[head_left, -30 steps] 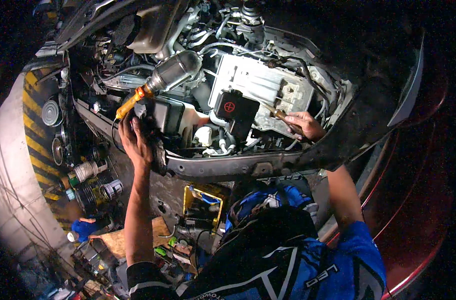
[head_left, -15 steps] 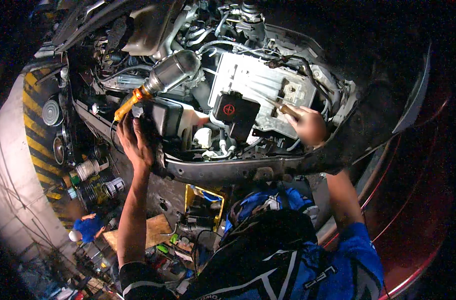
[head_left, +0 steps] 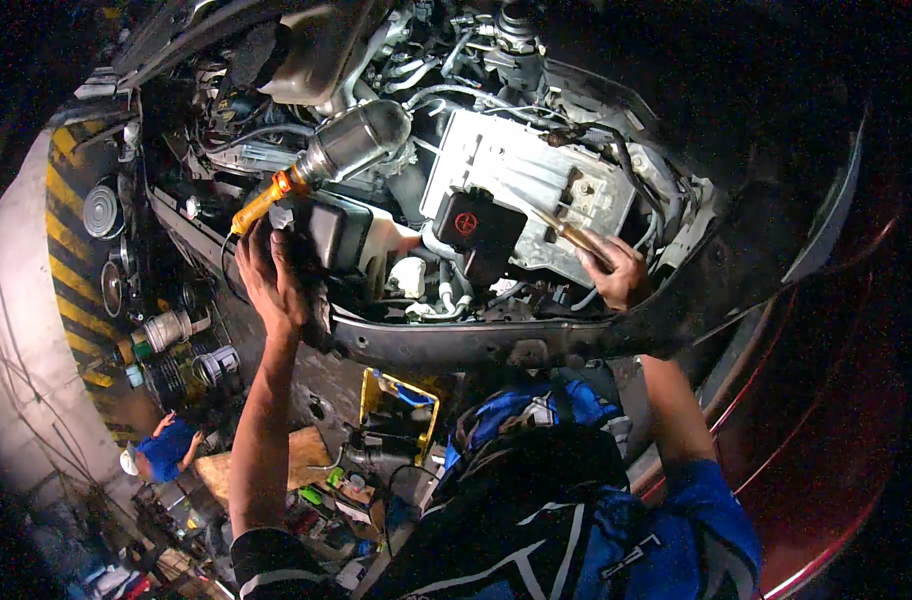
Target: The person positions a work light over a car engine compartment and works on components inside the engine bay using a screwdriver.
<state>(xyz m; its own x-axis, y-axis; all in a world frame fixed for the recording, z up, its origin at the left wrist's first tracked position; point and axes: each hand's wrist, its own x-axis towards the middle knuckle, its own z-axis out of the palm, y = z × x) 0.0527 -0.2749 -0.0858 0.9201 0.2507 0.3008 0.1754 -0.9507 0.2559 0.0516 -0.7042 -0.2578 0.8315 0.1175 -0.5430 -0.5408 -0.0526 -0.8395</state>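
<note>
My right hand (head_left: 618, 272) is closed around a slim, tan-handled tool (head_left: 574, 234), whose tip points over the pale ribbed metal tray (head_left: 521, 150) in the engine bay. The kind of tool is hard to make out. My left hand (head_left: 274, 285) rests with fingers stretched out on the dark front edge of the bay. Just beyond its fingertips lies a work light (head_left: 361, 138) with an orange handle, its lit head facing the tray. Between my hands sits a black cover (head_left: 476, 222) with a red round mark, partly over the tray.
Hoses and cables surround the tray. The car's front rail (head_left: 456, 340) runs before me. Below stand a yellow-framed crate (head_left: 431, 405) and a wooden board (head_left: 296, 460) among scattered tools. At the lower left is another person in a blue shirt (head_left: 166, 447); buckets stand near the striped floor edge.
My right hand has shifted slightly down with the tool and shows sharper. The left hand stays in place. The person in blue has moved a little within the view.
</note>
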